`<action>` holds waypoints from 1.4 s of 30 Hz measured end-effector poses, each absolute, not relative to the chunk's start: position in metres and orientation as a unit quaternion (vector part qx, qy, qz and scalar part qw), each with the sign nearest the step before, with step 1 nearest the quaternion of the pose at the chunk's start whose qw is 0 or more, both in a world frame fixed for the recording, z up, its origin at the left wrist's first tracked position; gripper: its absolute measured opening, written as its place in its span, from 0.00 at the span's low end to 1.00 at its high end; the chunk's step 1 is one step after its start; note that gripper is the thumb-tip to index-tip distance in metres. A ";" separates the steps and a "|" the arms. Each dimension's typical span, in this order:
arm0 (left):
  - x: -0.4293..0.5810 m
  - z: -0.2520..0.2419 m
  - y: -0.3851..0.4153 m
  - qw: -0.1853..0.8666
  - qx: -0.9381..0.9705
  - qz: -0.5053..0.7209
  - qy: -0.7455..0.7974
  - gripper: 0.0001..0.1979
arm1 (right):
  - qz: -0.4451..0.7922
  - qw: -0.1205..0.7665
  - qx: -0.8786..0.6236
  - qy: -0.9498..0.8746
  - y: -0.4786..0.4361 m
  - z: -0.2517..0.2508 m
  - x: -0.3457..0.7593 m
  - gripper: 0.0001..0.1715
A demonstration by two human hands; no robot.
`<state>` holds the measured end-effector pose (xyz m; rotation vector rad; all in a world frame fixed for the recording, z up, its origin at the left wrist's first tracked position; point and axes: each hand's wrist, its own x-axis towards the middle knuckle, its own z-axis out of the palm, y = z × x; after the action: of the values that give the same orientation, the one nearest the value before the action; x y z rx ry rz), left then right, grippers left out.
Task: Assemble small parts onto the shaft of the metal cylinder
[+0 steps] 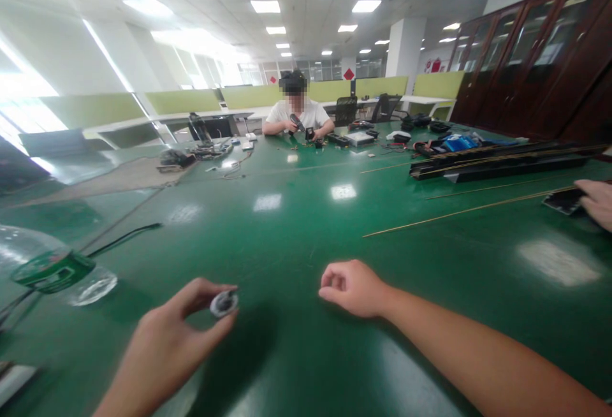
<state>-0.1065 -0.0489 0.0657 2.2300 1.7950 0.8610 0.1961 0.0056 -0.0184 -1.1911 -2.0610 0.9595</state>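
My left hand (172, 334) is raised over the green table (282, 251). Its thumb and fingers pinch a small round whitish piece (224, 304) with a dark, greyish centre; its exact kind does not show. My right hand (356, 288) rests on or just above the tabletop, right of the left hand. Its fingers are curled loosely toward the thumb, and nothing shows in the gap between them. The two hands are apart.
A clear bottle with a green label (55, 271) lies at the left, near a black cable (127, 238). Thin brass-coloured rods (430, 218) and black metal channels (497, 165) lie right. A person's hand (597, 203) touches a black profile there. Another person (296, 111) sits opposite, holding a tool.
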 end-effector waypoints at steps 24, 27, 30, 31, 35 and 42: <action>0.002 -0.001 0.017 0.409 0.745 0.339 0.404 0.09 | 0.368 0.357 -0.473 -0.717 0.008 -0.029 0.196 0.08; 0.002 -0.001 0.016 0.408 0.749 0.342 0.395 0.09 | 0.354 0.365 -0.466 -0.724 0.007 -0.029 0.196 0.09; 0.001 -0.005 0.017 0.410 0.743 0.356 0.391 0.10 | 0.348 0.364 -0.463 -0.730 0.007 -0.026 0.196 0.09; 0.001 -0.006 0.018 0.406 0.742 0.362 0.391 0.10 | 0.347 0.362 -0.462 -0.731 0.007 -0.026 0.196 0.09; -0.001 -0.011 0.020 0.399 0.738 0.383 0.387 0.10 | 0.342 0.353 -0.466 -0.736 0.007 -0.024 0.197 0.09; 0.002 -0.005 0.018 0.377 0.751 0.387 0.380 0.10 | 0.354 0.358 -0.463 -0.729 0.005 -0.025 0.196 0.10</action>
<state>0.0018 0.0179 -0.0049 1.9192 0.9724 0.9891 0.1960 0.0048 -0.0245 -1.1951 -1.8821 0.9122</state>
